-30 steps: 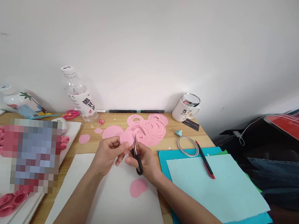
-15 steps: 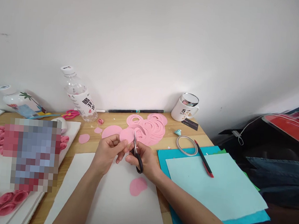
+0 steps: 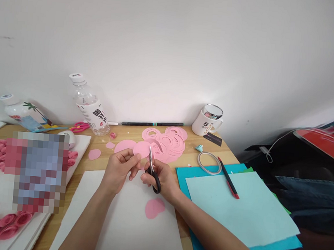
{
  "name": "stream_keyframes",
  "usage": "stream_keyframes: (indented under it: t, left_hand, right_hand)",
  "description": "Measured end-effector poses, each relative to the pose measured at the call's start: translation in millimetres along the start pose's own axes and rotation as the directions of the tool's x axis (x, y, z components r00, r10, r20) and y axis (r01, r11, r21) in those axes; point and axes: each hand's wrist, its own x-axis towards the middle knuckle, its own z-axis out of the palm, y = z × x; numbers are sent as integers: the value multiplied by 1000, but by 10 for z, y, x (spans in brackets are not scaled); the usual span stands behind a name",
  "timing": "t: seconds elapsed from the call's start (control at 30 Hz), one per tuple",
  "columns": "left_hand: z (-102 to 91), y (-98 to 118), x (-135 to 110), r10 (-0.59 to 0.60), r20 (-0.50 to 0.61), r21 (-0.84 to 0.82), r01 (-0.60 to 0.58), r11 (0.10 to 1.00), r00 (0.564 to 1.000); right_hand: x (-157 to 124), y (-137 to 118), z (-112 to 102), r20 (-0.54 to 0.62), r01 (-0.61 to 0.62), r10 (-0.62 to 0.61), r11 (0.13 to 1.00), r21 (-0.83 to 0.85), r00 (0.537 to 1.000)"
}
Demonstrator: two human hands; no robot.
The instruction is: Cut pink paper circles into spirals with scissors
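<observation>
Between the thumb and fingers of my left hand (image 3: 122, 168) is a pink paper circle (image 3: 141, 149), held up above the desk. My right hand (image 3: 162, 178) grips black-handled scissors (image 3: 154, 178), their blades pointing up along the circle's right edge. Whether the blades touch the paper is hard to tell. Behind both hands lies a pile of pink paper rings (image 3: 172, 144), with a larger pink disc (image 3: 125, 145) to its left. Below my right hand a loose pink paper piece (image 3: 154, 208) rests on a white sheet (image 3: 135, 230).
A water bottle (image 3: 94, 113) and a white mug (image 3: 206, 122) stand by the wall. To the right are a tape roll (image 3: 200, 164), a black-and-red pen (image 3: 228, 178) and light blue paper (image 3: 241, 208). Pink paper roses (image 3: 6, 220) cover a board on the left.
The pink circle has shifted slightly left and tilted, its lower edge drawing away from the scissors. My hands otherwise stay almost in place.
</observation>
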Motion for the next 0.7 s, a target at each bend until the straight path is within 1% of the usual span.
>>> stream_keyframes:
  t: [0.27,0.43,0.6,0.7]
  left_hand:
    - [0,12,12,25,-44,-35,-27,999,999]
    - [8,9,19,33,-73,-79,-39,996,997]
    - [68,-14,-22,35,20,-7,-35,999,999]
    - [89,-26,-33,44,34,43,-45,998,998]
  right_hand:
    - [-9,-2,28,-13,-41,41,999,-11,999]
    - [-15,61,36,13,-21,22,1000,-15,1000]
    - [-15,79,51,51,-7,6,1000,27,999]
    - [-17,73,54,57,12,-14,999,34,998]
